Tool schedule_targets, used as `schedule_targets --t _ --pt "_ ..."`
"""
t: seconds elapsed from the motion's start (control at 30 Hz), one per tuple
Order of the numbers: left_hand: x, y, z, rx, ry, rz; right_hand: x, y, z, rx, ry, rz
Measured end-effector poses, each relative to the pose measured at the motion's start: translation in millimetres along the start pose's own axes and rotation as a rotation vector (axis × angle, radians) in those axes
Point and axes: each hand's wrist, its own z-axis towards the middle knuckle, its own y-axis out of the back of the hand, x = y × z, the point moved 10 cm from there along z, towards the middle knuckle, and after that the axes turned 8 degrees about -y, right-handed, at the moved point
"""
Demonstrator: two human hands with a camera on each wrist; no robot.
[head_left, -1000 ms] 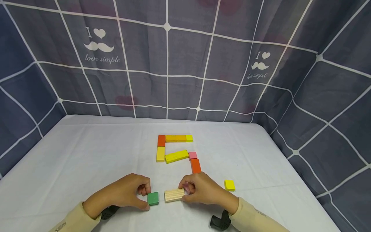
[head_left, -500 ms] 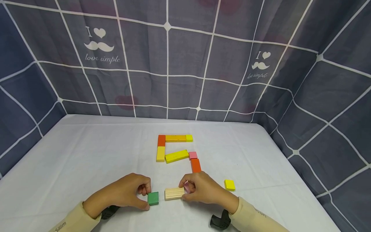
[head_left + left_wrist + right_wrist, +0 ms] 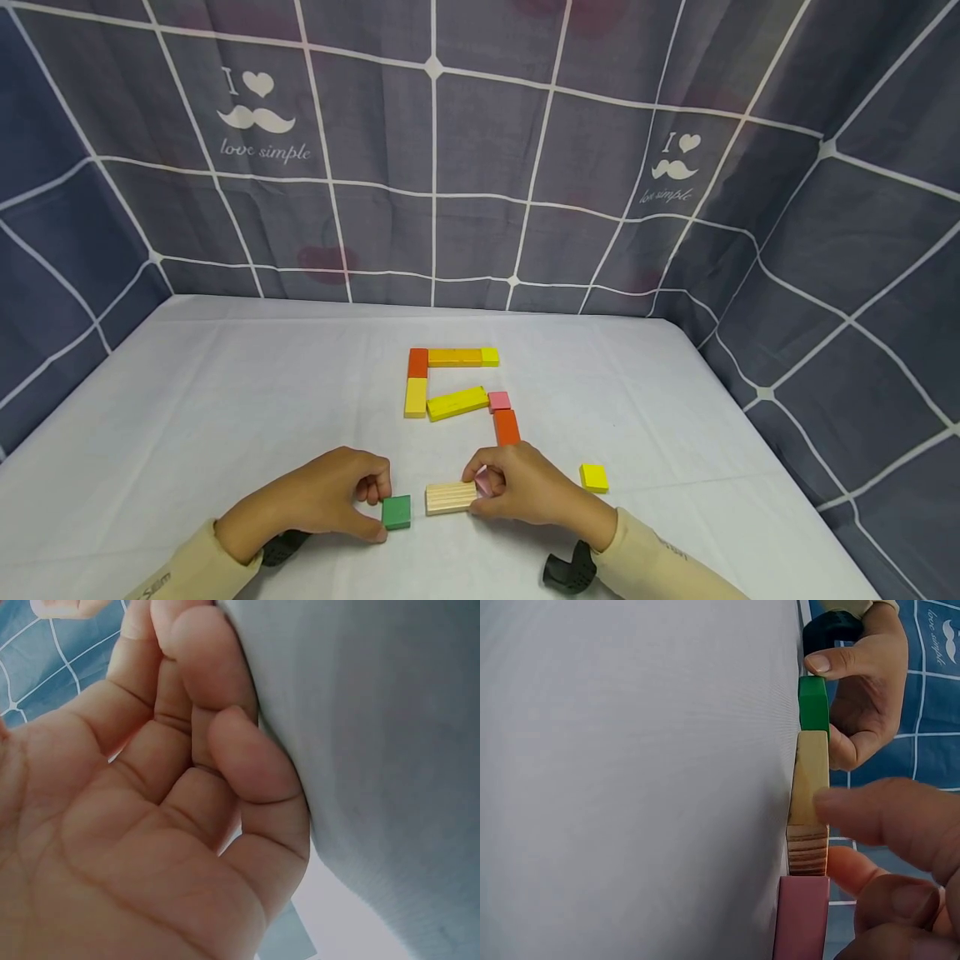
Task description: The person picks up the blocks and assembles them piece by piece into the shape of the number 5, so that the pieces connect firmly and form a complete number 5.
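Observation:
My left hand (image 3: 341, 493) pinches a green square block (image 3: 396, 512) by its left end, thumb at the near corner and index finger at the far one. With thumb and index finger, my right hand (image 3: 525, 487) grips the right end of a plain wooden block (image 3: 448, 497) on the white cloth. A narrow gap separates the wooden block from the green one in the head view. Partly hidden under the right hand, a pink block (image 3: 801, 919) lies at the wooden block's right end. In the left wrist view, curled fingers (image 3: 251, 754) rest along the cloth.
Beyond the hands, an angular line of blocks runs from a light yellow block (image 3: 489, 357) past an orange-red block (image 3: 417, 363) and a long yellow block (image 3: 457, 404) to another orange-red block (image 3: 507, 427). A loose yellow block (image 3: 594, 478) lies to the right. A grid-patterned curtain (image 3: 480, 167) stands behind.
The wooden block has slid slightly away from me, with my right hand's fingertips moving along. More of the pink block shows behind its right end. My left hand and the green block stay put.

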Motion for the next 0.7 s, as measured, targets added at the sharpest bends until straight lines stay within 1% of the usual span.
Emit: schedule_targets --t 0.1,0.17,0.3,0.4,0.5,0.6,0.7 --pt "0.0 0.0 0.3 0.002 0.000 -0.001 -1 2 -1.0 0.006 0.014 0.031" --pt "-0.3 0.0 0.4 0.003 -0.003 -0.002 -3 6 -2.2 0.010 0.032 0.070" --pt "-1.8 -0.1 0.5 0.005 -0.010 -0.004 -8 16 -6.1 0.013 0.087 0.169" --pt "-2.4 0.2 -0.1 0.002 -0.016 -0.001 -13 27 -9.4 0.012 0.109 0.224" --pt "-2.5 0.5 -0.2 -0.003 -0.022 0.004 -20 39 -13.8 -0.005 0.109 0.246" --pt "-2.4 0.5 0.0 -0.006 -0.022 0.004 -30 54 -19.4 -0.030 0.102 0.250" --pt "-2.9 0.7 0.4 -0.008 -0.023 0.005 -38 67 -25.6 -0.038 0.107 0.250"
